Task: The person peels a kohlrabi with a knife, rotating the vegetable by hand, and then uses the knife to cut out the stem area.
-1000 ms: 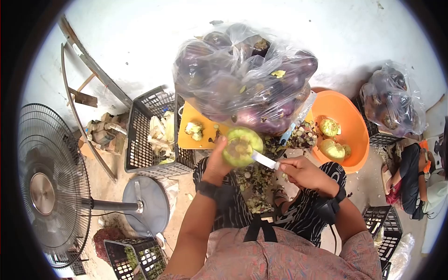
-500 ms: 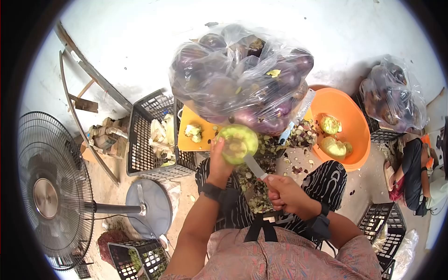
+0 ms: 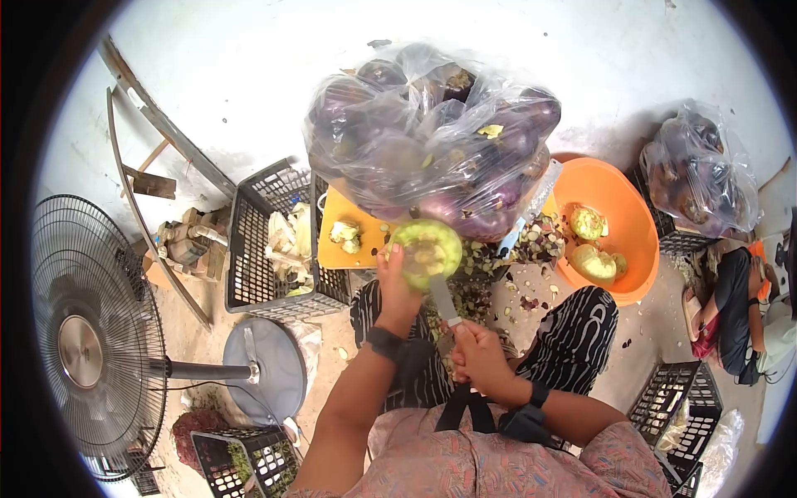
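My left hand is closed around the lower left side of a peeled, pale green round eggplant, holding it above my knees. In my right hand is a knife, gripped by its handle, the blade pointing up with its tip at the eggplant's lower edge. Just beyond is a big clear plastic bag full of dark purple eggplants. It stands on a yellow board, with trimmed pale pieces at its left. Purple and white peelings cover the floor between my legs and beyond.
An orange basin at right holds peeled eggplants. Black crates stand left and lower right. A floor fan is at far left. Another bag of eggplants and a seated person are at far right.
My right hand has moved left and slightly down with the knife, whose blade is now more upright. The eggplant in my left hand has shifted slightly right.
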Demonstrator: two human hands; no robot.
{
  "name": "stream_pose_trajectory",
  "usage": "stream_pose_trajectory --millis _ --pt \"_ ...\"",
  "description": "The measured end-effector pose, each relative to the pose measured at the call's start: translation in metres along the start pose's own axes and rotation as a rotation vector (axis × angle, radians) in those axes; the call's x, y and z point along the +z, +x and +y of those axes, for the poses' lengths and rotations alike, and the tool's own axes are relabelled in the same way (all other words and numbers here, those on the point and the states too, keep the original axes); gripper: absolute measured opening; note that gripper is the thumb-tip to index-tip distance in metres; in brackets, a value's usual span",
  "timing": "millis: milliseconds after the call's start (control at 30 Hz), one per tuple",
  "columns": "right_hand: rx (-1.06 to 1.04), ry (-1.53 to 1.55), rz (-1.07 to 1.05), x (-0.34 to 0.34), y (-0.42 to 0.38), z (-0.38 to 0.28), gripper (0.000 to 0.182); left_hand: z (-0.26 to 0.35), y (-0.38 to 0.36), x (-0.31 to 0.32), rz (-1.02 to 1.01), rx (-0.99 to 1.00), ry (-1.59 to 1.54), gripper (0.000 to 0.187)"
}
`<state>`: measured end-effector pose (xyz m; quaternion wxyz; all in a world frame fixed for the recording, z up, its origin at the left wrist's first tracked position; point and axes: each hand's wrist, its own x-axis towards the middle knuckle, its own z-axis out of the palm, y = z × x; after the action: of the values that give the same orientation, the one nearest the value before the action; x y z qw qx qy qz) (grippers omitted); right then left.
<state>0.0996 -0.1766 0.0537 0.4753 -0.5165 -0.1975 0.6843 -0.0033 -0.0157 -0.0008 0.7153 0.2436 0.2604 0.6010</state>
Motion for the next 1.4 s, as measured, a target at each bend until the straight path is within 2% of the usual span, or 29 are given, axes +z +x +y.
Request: stream_pose_trajectory --millis 33,100,167,200,300,367,433,600,667,800,867,1100,1200,1267,1400 --pt "0.0 -0.001 -0.001 -0.008 0.001 -0.004 0.029 -0.003 0.005 -0.009 -0.056 -0.007 0.065 0.027" --pt "-0.002 -0.197 -0.061 -0.028 0.007 -0.023 0.03 0.004 0.006 -0.013 -0.11 -0.016 0.127 0.029" --pt "0.022 -0.287 -0.066 -0.039 0.007 -0.049 0.03 0.027 -0.004 0.009 -0.124 -0.301 -0.135 0.048" --pt "0.048 -0.375 -0.076 -0.042 0.005 -0.06 0.031 0.024 -0.003 0.007 -0.127 -0.304 -0.14 0.048" --pt "0.13 -0.352 -0.083 -0.037 0.001 -0.074 0.033 0.017 0.001 -0.001 -0.128 -0.243 -0.016 0.046" --pt "0.178 -0.326 -0.059 -0.029 0.002 -0.067 0.035 0.013 -0.001 0.002 -0.114 -0.19 -0.063 0.033" --pt "0.156 -0.059 -0.079 -0.019 -0.001 -0.044 0.032 0.009 -0.004 0.005 -0.086 -0.155 -0.01 0.035" --pt "0.124 0.164 -0.052 0.005 -0.005 -0.013 0.03 0.006 -0.009 0.009 -0.039 -0.087 0.052 0.035" --pt "0.105 0.22 -0.002 0.015 -0.006 -0.006 0.03 0.003 -0.006 0.005 -0.069 -0.071 -0.01 0.047" --pt "0.053 0.224 0.034 0.029 -0.006 0.002 0.029 0.001 -0.006 0.005 -0.101 -0.068 -0.011 0.045" --pt "0.004 0.227 0.043 0.034 -0.004 0.008 0.029 0.002 -0.009 0.01 -0.092 -0.033 0.105 0.036" --pt "0.045 0.333 0.057 0.045 -0.005 0.004 0.032 0.008 -0.014 0.015 -0.073 -0.038 0.151 0.04" --pt "0.082 0.434 0.046 0.05 -0.009 -0.005 0.032 0.004 -0.011 0.006 -0.09 0.02 0.149 0.041" --pt "0.09 0.401 -0.003 0.048 -0.008 -0.013 0.031 0.004 -0.005 -0.008 -0.122 -0.007 0.049 0.041" --pt "0.104 0.315 -0.111 0.023 -0.006 -0.032 0.031 0.033 -0.021 0.01 -0.18 0.008 0.017 0.041"
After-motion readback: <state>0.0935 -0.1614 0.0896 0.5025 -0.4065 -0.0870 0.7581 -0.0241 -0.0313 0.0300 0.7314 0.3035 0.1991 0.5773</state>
